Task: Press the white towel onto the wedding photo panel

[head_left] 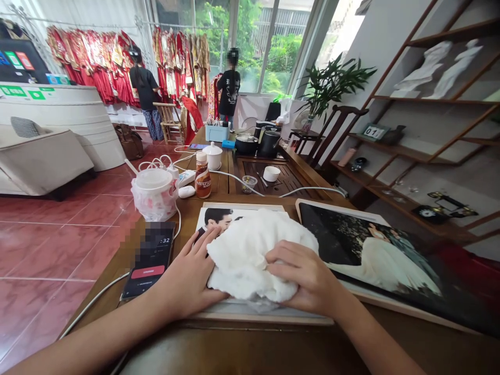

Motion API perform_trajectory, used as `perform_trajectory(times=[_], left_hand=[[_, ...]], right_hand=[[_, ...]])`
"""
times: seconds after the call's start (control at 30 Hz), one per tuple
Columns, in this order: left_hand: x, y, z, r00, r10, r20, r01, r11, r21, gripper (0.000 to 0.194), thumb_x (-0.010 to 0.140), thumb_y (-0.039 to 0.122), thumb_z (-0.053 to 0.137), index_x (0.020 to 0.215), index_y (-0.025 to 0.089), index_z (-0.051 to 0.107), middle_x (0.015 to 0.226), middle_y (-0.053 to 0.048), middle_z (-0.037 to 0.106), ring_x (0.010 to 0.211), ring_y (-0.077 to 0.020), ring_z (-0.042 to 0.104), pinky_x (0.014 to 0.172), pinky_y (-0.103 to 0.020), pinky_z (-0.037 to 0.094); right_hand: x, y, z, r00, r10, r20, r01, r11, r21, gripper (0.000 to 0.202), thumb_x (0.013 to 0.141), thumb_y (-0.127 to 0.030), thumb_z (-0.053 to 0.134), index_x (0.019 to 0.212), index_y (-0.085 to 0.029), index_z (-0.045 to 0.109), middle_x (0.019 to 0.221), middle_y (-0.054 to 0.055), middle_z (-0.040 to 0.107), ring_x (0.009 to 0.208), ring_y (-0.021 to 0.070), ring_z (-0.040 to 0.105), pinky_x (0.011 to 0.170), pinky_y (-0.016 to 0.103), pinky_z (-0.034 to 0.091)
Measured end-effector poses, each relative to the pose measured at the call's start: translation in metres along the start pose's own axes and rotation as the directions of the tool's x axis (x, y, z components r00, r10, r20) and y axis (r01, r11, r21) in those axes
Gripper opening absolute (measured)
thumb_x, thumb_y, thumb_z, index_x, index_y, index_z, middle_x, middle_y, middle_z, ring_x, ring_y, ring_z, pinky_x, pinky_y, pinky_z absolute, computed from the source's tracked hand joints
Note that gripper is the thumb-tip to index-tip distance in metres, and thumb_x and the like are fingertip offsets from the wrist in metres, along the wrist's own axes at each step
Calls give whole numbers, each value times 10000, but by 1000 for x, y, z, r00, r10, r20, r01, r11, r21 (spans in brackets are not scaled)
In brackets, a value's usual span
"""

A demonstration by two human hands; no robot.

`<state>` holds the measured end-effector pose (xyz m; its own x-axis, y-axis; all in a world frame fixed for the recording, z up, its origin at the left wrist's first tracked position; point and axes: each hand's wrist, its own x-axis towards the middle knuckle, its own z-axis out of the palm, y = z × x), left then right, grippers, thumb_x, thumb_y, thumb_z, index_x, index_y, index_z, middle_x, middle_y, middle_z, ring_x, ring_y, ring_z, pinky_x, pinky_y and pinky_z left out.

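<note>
Head view: the right hand has its grip closed on a white cloth, bunched over a photo on the desk. The left hand lies at the cloth's left edge, its grip open, fingers spread. A phone is near the left wrist; a second photo lies right.

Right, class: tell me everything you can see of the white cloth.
The white cloth looks soft and fluffy, like towelling, bunched into a thick, creased heap with an uneven edge. It lies on a framed photograph, hiding much of it. The right hand grips its right side with bent fingers; the left hand, fingers spread, meets its left edge.
</note>
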<state>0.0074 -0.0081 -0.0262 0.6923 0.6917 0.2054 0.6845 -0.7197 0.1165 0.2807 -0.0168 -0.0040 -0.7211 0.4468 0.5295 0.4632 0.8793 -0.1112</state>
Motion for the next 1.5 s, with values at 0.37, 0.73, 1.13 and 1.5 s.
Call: perform_trajectory(times=[0.37, 0.73, 1.13, 1.5], left_hand=[[1, 0, 0, 1000, -2, 11, 2, 1000, 8, 843, 830, 498, 637, 1510, 119, 313, 1576, -151, 259, 1469, -334, 129, 1182, -514, 183], [1, 1, 1, 998, -21, -59, 20, 1000, -21, 750, 892, 524, 565, 1499, 149, 337, 1565, -135, 293, 1459, -331, 180, 1172, -513, 219], [1, 2, -2, 998, -30, -50, 29, 999, -21, 746, 898, 532, 554, 1504, 159, 329, 1567, -126, 291, 1459, -332, 178, 1175, -508, 210], [1, 3, -3, 998, -53, -22, 53, 999, -2, 761, 929, 575, 487, 1503, 104, 319, 1584, -172, 223, 1469, -325, 136, 1181, -500, 188]], right_hand=[[-1, -1, 3, 1000, -8, -1, 8, 1000, -30, 156, 893, -312, 613, 887, -164, 563, 914, 83, 634, 786, 201, 518, 690, 343, 423], [-1, 3, -1, 999, 42, 9, -41, 997, -69, 191, 869, -329, 655, 882, -163, 562, 911, 85, 625, 779, 200, 507, 676, 336, 415], [1, 4, 0, 999, 40, -7, -41, 995, -89, 189, 887, -346, 627, 868, -166, 571, 892, 85, 630, 771, 199, 513, 672, 337, 421], [0, 7, -3, 998, 66, -18, -68, 990, -126, 189, 893, -348, 622, 856, -167, 581, 880, 85, 629, 788, 201, 532, 683, 335, 429]])
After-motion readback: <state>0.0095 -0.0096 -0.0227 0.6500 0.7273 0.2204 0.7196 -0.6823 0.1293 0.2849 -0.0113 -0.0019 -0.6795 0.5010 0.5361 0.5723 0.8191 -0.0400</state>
